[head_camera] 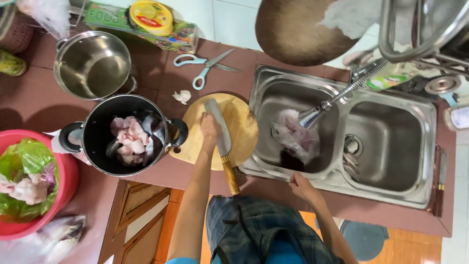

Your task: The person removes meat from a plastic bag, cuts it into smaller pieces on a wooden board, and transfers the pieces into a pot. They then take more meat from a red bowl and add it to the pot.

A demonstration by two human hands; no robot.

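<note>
A double sink (pixel 391 166) is seen, its front rim gripped by the right hand (pixel 302 186). On the round board (pixel 242 129) beside the pot (pixel 97 142), the left hand (pixel 211 129) rests loosely, touching the cleaver (pixel 222 139).

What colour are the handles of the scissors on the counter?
Light blue; the scissors show in the head view.

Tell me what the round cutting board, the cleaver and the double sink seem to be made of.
Cutting board: pale wood, matte, with faint grain. Cleaver: grey metal blade, probably steel; its handle looks like light wood. Double sink: apparently stainless steel, brushed and reflective.
</note>
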